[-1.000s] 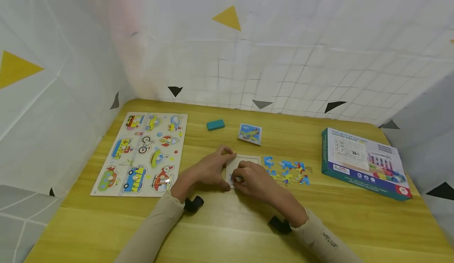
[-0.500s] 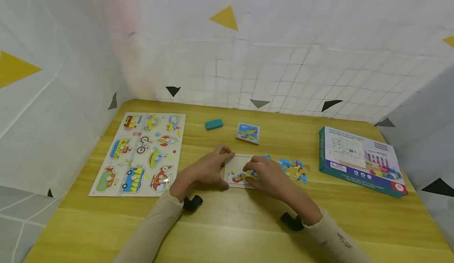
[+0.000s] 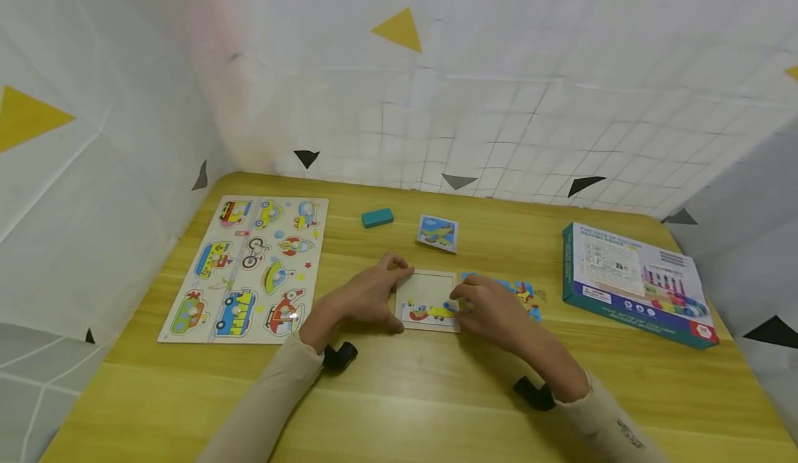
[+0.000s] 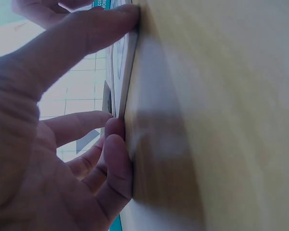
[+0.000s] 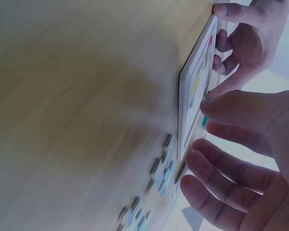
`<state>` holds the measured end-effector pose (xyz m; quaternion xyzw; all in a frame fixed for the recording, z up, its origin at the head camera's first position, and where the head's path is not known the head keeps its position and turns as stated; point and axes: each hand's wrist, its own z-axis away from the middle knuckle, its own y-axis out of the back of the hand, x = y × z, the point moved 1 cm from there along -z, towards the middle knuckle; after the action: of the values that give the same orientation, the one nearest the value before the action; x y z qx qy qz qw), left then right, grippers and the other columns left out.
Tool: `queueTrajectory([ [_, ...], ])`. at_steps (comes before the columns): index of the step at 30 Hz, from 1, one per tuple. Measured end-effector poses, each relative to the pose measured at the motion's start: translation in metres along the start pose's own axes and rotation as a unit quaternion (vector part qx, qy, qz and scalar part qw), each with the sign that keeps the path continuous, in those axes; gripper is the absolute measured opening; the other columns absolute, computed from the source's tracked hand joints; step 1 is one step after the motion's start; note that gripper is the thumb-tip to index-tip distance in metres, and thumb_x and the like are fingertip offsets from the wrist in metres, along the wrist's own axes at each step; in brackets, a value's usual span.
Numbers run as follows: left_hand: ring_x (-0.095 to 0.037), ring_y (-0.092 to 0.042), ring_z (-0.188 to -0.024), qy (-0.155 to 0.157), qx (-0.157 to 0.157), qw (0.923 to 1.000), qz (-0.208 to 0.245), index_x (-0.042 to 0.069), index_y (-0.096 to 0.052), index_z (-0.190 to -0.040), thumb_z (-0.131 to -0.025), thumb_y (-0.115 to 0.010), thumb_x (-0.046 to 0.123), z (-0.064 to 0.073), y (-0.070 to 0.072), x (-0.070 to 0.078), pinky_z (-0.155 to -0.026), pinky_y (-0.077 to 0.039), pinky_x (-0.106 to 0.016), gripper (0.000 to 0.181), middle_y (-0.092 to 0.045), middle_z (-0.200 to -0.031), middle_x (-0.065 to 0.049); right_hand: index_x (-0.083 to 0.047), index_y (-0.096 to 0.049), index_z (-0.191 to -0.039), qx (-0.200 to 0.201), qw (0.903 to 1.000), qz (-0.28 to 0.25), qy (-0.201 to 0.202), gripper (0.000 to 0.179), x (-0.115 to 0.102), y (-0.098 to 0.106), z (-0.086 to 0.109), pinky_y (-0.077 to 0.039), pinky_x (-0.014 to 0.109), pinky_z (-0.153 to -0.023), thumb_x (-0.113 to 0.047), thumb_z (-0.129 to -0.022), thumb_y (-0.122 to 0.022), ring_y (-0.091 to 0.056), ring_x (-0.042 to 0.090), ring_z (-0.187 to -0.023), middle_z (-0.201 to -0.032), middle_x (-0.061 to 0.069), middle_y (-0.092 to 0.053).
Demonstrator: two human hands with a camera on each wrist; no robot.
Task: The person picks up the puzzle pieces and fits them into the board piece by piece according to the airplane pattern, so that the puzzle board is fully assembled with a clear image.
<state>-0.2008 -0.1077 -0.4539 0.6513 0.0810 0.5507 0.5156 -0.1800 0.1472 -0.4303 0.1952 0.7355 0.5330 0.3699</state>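
A small, flat, framed puzzle board (image 3: 430, 284) lies on the table between the hands. Several joined red and yellow-blue pieces (image 3: 430, 312) line its lower part; its upper part is bare. My left hand (image 3: 370, 296) holds the board's left side, thumb (image 4: 120, 19) at the near corner and fingers at the far one. Over the board's right edge hovers my right hand (image 3: 495, 314), thumb and fingers apart with nothing seen between them. Loose jigsaw pieces (image 3: 528, 292) lie on the table to the right, partly hidden by that hand.
Behind the board stand a teal block (image 3: 377, 218) and a small airplane picture card (image 3: 438, 233). A large vehicle peg puzzle (image 3: 249, 269) lies at left. A bead-toy box (image 3: 639, 283) rests at right on the wooden table (image 3: 399, 407), with pale sheets behind.
My right hand has moved right across the board from its lower left corner to its right edge, uncovering the pieces in the lower part. The left hand has stayed on the board's left side.
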Motion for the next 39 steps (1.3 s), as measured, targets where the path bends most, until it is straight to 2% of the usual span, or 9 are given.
queueTrajectory([
  [6,-0.015,-0.050,-0.106,-0.001,0.001,1.0000,0.000,0.009,-0.037,-0.155,-0.068,-0.091,0.031,0.001,0.001,0.001,-0.092,-0.044,-0.031,0.104,-0.029,-0.150,-0.001,-0.004,-0.076,-0.098,0.008,0.9999,0.011,-0.008,0.021,0.006,0.003,0.006,-0.052,0.037,-0.070,-0.005,-0.077,-0.081,-0.062,0.020,-0.083,-0.095,0.007,-0.067],
  [16,-0.016,-0.049,-0.108,-0.009,-0.001,0.9999,-0.008,0.009,-0.037,-0.155,-0.069,-0.091,0.032,0.000,-0.001,0.000,-0.092,-0.043,-0.030,0.105,-0.029,-0.150,-0.002,-0.007,-0.076,-0.100,-0.006,0.9988,0.034,-0.034,0.022,0.018,0.002,0.016,-0.052,0.039,-0.075,-0.010,-0.079,-0.082,-0.060,0.017,-0.084,-0.094,0.004,-0.065],
  [24,-0.016,-0.049,-0.108,-0.011,0.000,0.9999,-0.012,0.009,-0.037,-0.155,-0.069,-0.090,0.033,0.000,0.000,-0.001,-0.093,-0.043,-0.031,0.104,-0.029,-0.150,-0.002,-0.007,-0.077,-0.099,0.008,0.9988,0.044,-0.021,0.022,0.022,0.001,0.015,-0.052,0.039,-0.073,-0.009,-0.078,-0.082,-0.060,0.018,-0.083,-0.093,0.004,-0.065],
  [33,-0.015,-0.050,-0.105,-0.007,0.002,0.9999,-0.008,0.010,-0.037,-0.155,-0.069,-0.091,0.033,0.000,-0.001,-0.001,-0.090,-0.044,-0.030,0.104,-0.030,-0.149,-0.001,-0.007,-0.077,-0.098,-0.001,0.9986,0.046,-0.026,0.021,0.021,-0.002,0.011,-0.048,0.033,-0.065,-0.012,-0.079,-0.084,-0.053,0.012,-0.072,-0.088,0.004,-0.062],
  [39,-0.015,-0.050,-0.105,-0.004,0.002,1.0000,-0.005,0.010,-0.037,-0.155,-0.068,-0.091,0.033,0.000,0.001,0.001,-0.091,-0.044,-0.030,0.104,-0.030,-0.149,-0.001,-0.008,-0.077,-0.097,-0.001,0.9986,0.045,-0.029,0.020,0.021,-0.002,0.008,-0.047,0.033,-0.065,-0.013,-0.078,-0.084,-0.051,0.012,-0.071,-0.087,0.003,-0.061],
])
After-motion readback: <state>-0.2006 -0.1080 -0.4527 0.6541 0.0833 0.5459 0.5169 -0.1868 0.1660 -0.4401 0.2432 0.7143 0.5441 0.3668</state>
